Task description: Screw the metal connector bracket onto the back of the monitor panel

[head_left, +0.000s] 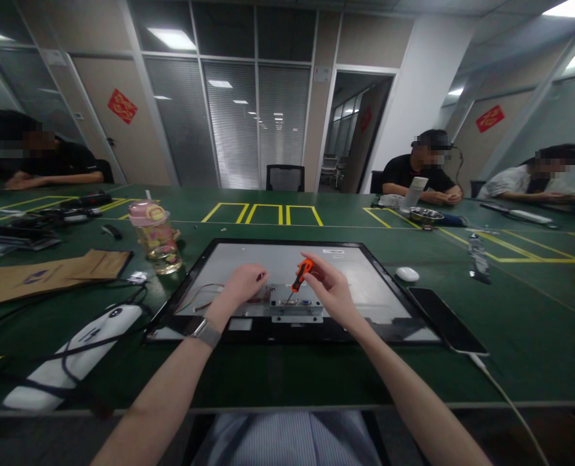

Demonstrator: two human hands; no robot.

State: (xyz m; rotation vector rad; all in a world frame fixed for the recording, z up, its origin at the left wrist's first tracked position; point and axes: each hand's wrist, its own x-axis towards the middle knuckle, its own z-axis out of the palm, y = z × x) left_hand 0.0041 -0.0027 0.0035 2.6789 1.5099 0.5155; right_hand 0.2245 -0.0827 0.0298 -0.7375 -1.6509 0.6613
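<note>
A flat monitor panel (365,285) lies face down on the green table, its silver back up, with a metal board (297,309) near its front edge. My right hand (329,285) is closed round an orange-handled screwdriver (301,274) whose tip points down at the metal board. Just left of the board my left hand (241,285) rests on the panel, fingers curled, pinching something I cannot make out. A watch (206,333) sits on my left wrist.
A pink-lidded bottle (157,238) stands left of the panel, beside brown paper bags (49,272). A white device with black cables (74,362) lies front left. A white mouse (406,274) and a black phone (445,319) lie to the right. Three people sit at the far side.
</note>
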